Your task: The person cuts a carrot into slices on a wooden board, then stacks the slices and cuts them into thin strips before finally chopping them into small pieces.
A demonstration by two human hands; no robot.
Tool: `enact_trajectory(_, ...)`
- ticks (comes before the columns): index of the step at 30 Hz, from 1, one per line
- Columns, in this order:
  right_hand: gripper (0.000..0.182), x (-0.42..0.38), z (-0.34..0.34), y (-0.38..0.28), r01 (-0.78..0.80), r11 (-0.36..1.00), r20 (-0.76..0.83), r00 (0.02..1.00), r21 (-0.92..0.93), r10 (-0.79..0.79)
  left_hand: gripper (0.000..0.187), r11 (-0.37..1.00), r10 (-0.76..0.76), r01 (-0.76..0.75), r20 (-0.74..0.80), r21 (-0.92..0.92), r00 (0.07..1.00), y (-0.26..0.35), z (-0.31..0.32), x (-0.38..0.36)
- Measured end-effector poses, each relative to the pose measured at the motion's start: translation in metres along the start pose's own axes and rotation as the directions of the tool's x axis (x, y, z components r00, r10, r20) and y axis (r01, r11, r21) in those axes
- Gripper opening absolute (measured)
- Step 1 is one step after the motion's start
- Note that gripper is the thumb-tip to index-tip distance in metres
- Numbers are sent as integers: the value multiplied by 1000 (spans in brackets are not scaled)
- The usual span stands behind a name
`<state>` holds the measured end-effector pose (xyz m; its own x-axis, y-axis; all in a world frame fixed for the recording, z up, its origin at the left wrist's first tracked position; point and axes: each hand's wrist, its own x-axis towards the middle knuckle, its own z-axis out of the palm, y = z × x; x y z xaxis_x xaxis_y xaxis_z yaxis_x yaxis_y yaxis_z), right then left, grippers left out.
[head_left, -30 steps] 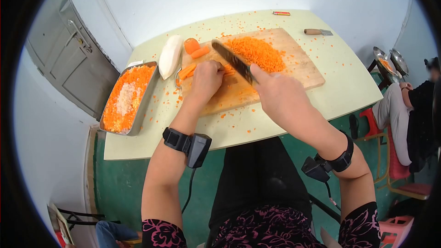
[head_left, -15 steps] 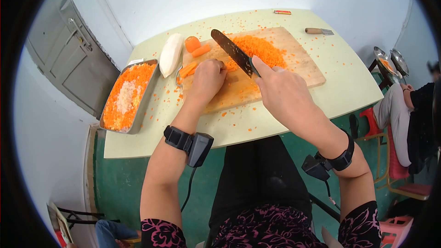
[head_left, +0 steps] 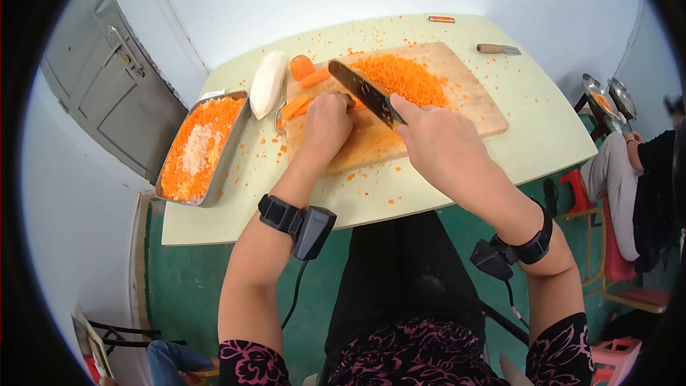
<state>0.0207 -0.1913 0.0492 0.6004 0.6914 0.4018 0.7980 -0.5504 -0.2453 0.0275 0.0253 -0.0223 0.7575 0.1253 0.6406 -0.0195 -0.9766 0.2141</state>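
Note:
My right hand (head_left: 437, 139) is wrapped round the handle of a dark-bladed knife (head_left: 361, 91), whose blade slants over the wooden cutting board (head_left: 464, 86). Beside the blade, my left hand (head_left: 330, 123) is curled on carrot sticks (head_left: 294, 106) that stick out to its left; its fingertips are hidden. Finely chopped carrot (head_left: 407, 80) lies heaped on the board beyond the knife. Carrot pieces (head_left: 302, 67) rest at the board's upper left corner, near a peeled white radish (head_left: 268, 84) on the table.
A metal tray (head_left: 227, 161) of chopped carrot and paler bits stands at the table's left. A peeler-like tool with a wooden handle (head_left: 490, 48) and a small red packet (head_left: 441, 19) lie at the back right. A seated person (head_left: 616, 179) is at the right, beyond the table.
The knife blade has dipped slightly toward the board and my left hand. Both hands keep nearly the same place and grip.

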Motion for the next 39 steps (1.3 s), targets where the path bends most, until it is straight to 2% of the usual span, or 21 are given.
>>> enact_trajectory(2, 38, -1, 1, -2, -20, 1000, 9, 1000, -17, 20, 8, 999, -26, 26, 7, -21, 1000, 2, -1, 0)
enact_trajectory(5, 38, -5, 6, 5, -48, 997, 47, 998, -68, 51, 5, 995, 53, -55, -30, -84, 998, -3, 3, -1)
enact_trajectory(6, 38, -2, 10, 6, -17, 997, 71, 997, -76, 23, 5, 991, 34, -31, 19, -131, 999, 3, 1, 1)
enact_trajectory(7, 38, -1, 7, 13, -47, 999, 78, 996, -7, 48, 6, 989, -23, 32, 67, -145, 998, 9, 0, 0)
enact_trajectory(8, 39, -5, 11, 26, 40, 995, -7, 999, 94, -40, 5, 999, 25, -24, 21, -44, 999, 9, 7, -3)
enact_trajectory(10, 41, -1, -3, 25, -90, 984, 106, 992, 152, 74, 4, 999, -16, 16, -13, -28, 1000, -1, 32, -1)
enact_trajectory(11, 42, 0, 10, 50, 91, 982, -3, 996, 163, -92, 4, 999, 39, -39, -120, -2, 992, -10, 47, 3)
enact_trajectory(12, 39, 2, 15, 65, 95, 986, 27, 995, 137, -100, 7, 1000, 24, -25, -29, -16, 999, -12, 53, 10)
enact_trajectory(13, 39, 2, 17, 74, 74, 996, 63, 995, 39, -77, 6, 1000, 11, -10, -89, 18, 996, -10, 62, 15)
enact_trajectory(15, 40, 4, 19, 93, 159, 987, 53, 986, -20, -158, 6, 999, -8, 8, 8, 32, 1000, -13, 69, 25)
enact_trajectory(16, 40, 9, 5, 73, -92, 996, 200, 976, 5, 89, 7, 999, -22, 21, 22, 40, 1000, -15, 81, 33)
enact_trajectory(18, 42, 13, 1, 82, -296, 955, 308, 906, -25, 290, 9, 997, -36, 32, 69, 65, 997, -16, 82, 35)
enact_trajectory(19, 44, 13, 9, 112, -254, 967, 266, 930, -27, 252, 10, 996, -34, 25, 101, 86, 994, -12, 76, 34)
enact_trajectory(20, 44, 9, 7, 124, -273, 961, 297, 914, -51, 275, 11, 995, -28, 15, 133, 99, 991, -3, 76, 34)
enact_trajectory(22, 44, 11, 1, 115, -306, 947, 355, 879, -97, 320, 12, 992, -15, -10, 197, 126, 980, 3, 71, 33)
enact_trajectory(25, 55, -10, -23, 53, -278, 961, 312, 914, 10, 261, 17, 984, -38, 3, 195, 180, 980, 9, 76, 34)
enact_trajectory(26, 53, -11, -23, 50, -262, 965, 286, 924, -7, 253, 20, 983, -44, 1, 228, 185, 973, 10, 77, 36)
enact_trajectory(28, 48, -20, -22, 52, -234, 971, 227, 944, -44, 238, 26, 981, -49, -8, 288, 191, 956, 11, 78, 42)
enact_trajectory(31, 45, -28, -16, 51, -206, 970, 158, 970, 128, 185, 30, 971, -53, -17, 285, 240, 957, 13, 80, 42)
enact_trajectory(35, 44, -27, -5, 73, -120, 982, 43, 992, 148, 115, 29, 977, -83, 24, 280, 211, 956, 13, 87, 44)
enact_trajectory(39, 42, -26, -7, 55, -223, 961, 56, 975, 165, 217, 28, 990, -87, 61, 210, 130, 974, 8, 95, 43)
